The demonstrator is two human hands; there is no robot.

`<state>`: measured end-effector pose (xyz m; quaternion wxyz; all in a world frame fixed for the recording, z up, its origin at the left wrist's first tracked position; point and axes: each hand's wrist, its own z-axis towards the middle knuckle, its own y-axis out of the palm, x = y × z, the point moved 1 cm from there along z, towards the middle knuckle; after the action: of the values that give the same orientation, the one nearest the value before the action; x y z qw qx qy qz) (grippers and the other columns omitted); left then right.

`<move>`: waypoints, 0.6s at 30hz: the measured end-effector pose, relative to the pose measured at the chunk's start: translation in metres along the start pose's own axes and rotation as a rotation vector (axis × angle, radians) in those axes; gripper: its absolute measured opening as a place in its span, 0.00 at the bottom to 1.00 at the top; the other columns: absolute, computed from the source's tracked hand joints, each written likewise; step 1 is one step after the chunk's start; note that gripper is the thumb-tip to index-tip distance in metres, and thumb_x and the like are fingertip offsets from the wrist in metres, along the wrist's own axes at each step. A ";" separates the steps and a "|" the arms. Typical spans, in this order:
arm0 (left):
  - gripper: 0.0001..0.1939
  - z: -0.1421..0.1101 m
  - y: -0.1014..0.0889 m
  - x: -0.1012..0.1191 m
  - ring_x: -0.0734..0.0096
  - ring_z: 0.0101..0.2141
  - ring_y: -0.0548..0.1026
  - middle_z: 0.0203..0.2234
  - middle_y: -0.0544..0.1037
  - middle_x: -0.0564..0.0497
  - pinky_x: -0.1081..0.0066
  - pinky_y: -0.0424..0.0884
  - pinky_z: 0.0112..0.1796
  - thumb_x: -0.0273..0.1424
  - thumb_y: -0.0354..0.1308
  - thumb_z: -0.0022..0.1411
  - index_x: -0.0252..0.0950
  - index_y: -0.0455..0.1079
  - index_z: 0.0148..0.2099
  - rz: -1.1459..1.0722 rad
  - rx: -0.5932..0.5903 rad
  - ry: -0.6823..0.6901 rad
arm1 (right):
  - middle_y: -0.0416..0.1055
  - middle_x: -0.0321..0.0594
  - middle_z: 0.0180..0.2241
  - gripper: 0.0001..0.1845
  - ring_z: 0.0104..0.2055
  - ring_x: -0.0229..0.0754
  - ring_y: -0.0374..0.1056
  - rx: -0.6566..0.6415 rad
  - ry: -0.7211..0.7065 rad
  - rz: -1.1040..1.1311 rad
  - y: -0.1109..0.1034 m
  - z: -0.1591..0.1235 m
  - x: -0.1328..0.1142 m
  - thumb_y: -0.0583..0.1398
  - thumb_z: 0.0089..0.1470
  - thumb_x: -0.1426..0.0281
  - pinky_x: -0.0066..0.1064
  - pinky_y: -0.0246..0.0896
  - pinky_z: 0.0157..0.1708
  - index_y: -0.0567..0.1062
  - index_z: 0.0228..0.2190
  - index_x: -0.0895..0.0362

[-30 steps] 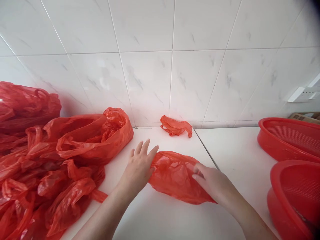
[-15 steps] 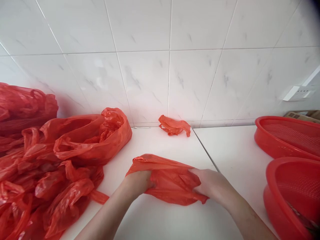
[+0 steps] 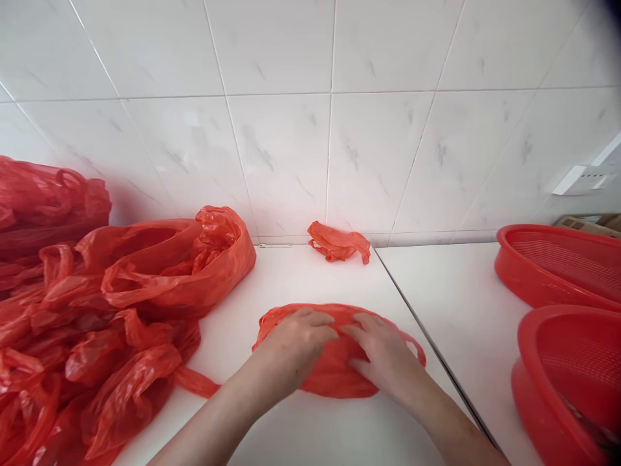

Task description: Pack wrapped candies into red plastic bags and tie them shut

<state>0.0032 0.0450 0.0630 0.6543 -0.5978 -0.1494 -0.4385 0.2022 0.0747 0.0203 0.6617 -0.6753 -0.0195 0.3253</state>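
A red plastic bag (image 3: 334,372) lies spread on the white table in front of me. One loop handle of it shows at its right end. My left hand (image 3: 298,343) rests over the bag's left half, palm down, its fingers pointing right. Over the right half is my right hand (image 3: 381,353), its fingers spread and its thumb apart. Both sets of fingertips come close together near the bag's middle, touching its upper face. Neither hand appears to grip the film.
A big heap of crumpled red bags (image 3: 121,362) covers the left side. A small crumpled bag (image 3: 339,243) lies by the tiled wall (image 3: 286,149). At right stand two red mesh baskets (image 3: 528,281), with a socket (image 3: 582,180) above. A seam divides the white table (image 3: 451,285).
Half a second ago my left hand was inside the bag and my right hand at its right end. Both now lie on top, closer together, and the bag is flatter.
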 end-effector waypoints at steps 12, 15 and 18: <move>0.32 0.004 -0.001 -0.045 0.51 0.58 0.59 0.58 0.65 0.47 0.53 0.59 0.55 0.22 0.60 0.46 0.46 0.67 0.55 0.381 -0.058 -0.041 | 0.60 0.30 0.58 0.22 0.58 0.46 0.57 -0.282 0.121 0.232 -0.016 -0.009 0.020 0.59 0.41 0.75 0.34 0.61 0.48 0.77 0.38 0.42; 0.22 0.006 0.000 -0.045 0.57 0.50 0.69 0.52 0.71 0.47 0.59 0.66 0.49 0.29 0.57 0.56 0.45 0.66 0.54 0.296 0.008 -0.047 | 0.68 0.35 0.51 0.16 0.50 0.45 0.66 -0.128 0.172 0.317 -0.022 -0.005 0.024 0.56 0.50 0.69 0.35 0.63 0.46 0.75 0.41 0.46; 0.12 0.006 0.001 -0.045 0.61 0.44 0.70 0.44 0.73 0.45 0.61 0.67 0.47 0.32 0.49 0.64 0.41 0.70 0.47 0.348 0.290 -0.004 | 0.73 0.35 0.40 0.12 0.40 0.41 0.69 0.122 0.121 0.285 -0.025 -0.002 0.022 0.51 0.57 0.67 0.32 0.64 0.41 0.74 0.37 0.49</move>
<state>-0.0197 0.0683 0.0316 0.7989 -0.5152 -0.1065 -0.2917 0.2303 0.0856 0.0338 0.6487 -0.6480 0.1363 0.3752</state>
